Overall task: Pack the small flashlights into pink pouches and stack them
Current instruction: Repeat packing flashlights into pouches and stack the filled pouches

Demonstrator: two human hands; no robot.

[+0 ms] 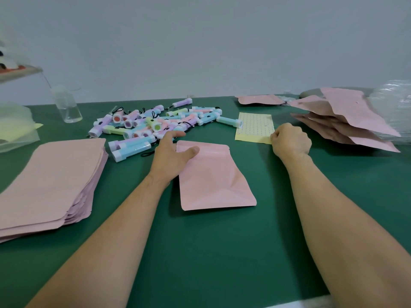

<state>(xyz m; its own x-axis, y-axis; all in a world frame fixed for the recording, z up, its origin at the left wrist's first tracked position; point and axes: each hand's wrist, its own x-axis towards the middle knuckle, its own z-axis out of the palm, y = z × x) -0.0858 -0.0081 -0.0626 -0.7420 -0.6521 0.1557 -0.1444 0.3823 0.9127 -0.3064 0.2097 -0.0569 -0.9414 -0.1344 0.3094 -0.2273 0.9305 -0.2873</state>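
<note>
We rest our left hand [172, 156] on the top left corner of a single pink pouch [213, 178]. The pouch lies flat on the green table [200, 252], right in front of us. The thumb lies across the pouch's top strip. The fingers [178, 134] reach out fairly straight past the pouch's edge, towards the pile of small flashlights [155, 125], so the hand is spread rather than closed around anything.

Our right hand [291, 141] is curled into a loose fist, with its knuckles at the near right corner of a yellow dotted sheet [254, 127]. We cannot tell whether the fingers pinch the sheet or only touch it.

The flashlights lie in a loose heap just beyond the pouch, in pastel purple, blue, green and pink, with white ends and black cords. One blue flashlight [229, 121] lies with its head on the sheet's left edge.

To our left sits a tall stack of flat pink pouches [51, 174]. To our right, well apart from the single pouch, a slumped pile of bulging pink pouches [342, 121] leans against clear plastic wrapping [391, 107]. One more pouch [258, 100] lies at the far edge. A clear bottle [67, 105] stands at the far left.
</note>
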